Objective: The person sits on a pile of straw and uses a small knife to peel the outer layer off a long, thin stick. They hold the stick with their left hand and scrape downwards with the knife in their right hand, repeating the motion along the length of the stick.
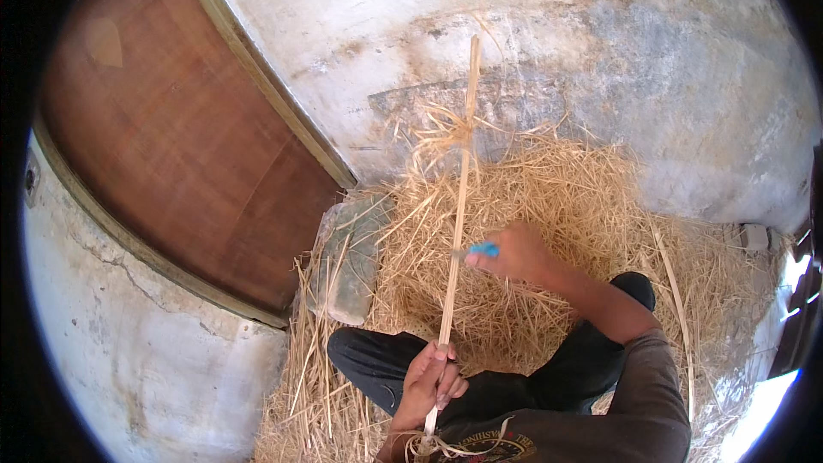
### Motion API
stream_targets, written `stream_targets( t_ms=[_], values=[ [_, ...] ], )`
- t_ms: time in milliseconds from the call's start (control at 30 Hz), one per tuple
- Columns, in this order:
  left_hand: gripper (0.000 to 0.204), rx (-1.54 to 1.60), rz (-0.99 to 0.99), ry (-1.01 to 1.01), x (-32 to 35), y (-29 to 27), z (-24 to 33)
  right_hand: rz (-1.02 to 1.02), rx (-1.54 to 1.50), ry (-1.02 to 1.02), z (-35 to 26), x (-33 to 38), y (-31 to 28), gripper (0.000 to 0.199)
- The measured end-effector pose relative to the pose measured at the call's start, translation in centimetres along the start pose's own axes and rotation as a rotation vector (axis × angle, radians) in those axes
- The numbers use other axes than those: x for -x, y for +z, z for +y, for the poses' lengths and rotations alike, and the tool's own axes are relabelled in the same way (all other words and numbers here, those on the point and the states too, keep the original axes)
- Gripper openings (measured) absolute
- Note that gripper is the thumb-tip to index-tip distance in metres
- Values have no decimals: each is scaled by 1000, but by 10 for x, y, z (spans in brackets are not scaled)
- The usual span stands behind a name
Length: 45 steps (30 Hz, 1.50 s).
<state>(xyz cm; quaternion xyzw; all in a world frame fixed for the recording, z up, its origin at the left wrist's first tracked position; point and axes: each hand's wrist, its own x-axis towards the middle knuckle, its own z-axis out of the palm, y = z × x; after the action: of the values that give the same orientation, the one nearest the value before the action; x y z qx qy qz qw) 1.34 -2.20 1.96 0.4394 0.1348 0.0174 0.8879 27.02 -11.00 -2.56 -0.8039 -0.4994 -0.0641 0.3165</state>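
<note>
A long pale strip of split wood or bamboo (pixel 459 223) runs upright through the middle of the view, from my lap toward the wall. My left hand (pixel 431 377) is closed around its lower part, near my belly. In my right hand (pixel 516 253) is a blue-handled knife (pixel 483 249), its fingers wrapped round the handle. The short blade meets the strip about halfway along. Curled shavings (pixel 441 133) cling to the strip's upper part, and more thin curls (pixel 429 446) hang at its lower end.
A deep heap of shavings (pixel 549 189) spreads around my crossed legs. A grey-green stone block (pixel 347 257) lies at left, beside a brown door (pixel 189 129). The stained white wall (pixel 600 51) rises behind. Another long strip (pixel 677 300) lies at right, near a small grey block (pixel 754 237).
</note>
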Motion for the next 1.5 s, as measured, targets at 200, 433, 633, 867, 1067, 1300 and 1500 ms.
stream_targets(
  t_ms=[200, 433, 633, 867, 1067, 1300, 1500],
  values=[
    [22, 127, 10, -51, 1, -1, 0, 63, -68, -286, -33, 6, 1, 64],
    [20, 110, 0, -78, -2, 2, 4, 118, 149, 120, 47, -41, -15, 66],
    [20, 79, -17, -47, -4, -7, -3, 86, 9, -105, 8, -17, 5, 67],
    [18, -46, -34, -49, -8, -4, 0, 89, 208, -210, 24, -29, -6, 64],
    [18, -147, -109, -80, 2, -5, -10, 132, 255, 399, 115, -71, -41, 56],
    [22, -634, 56, -32, -2, 5, -2, 201, -103, 562, 135, -77, -41, 66],
    [20, -696, 211, 12, 6, 2, 12, -285, -2015, 491, 38, -40, 19, 75]
  ],
)
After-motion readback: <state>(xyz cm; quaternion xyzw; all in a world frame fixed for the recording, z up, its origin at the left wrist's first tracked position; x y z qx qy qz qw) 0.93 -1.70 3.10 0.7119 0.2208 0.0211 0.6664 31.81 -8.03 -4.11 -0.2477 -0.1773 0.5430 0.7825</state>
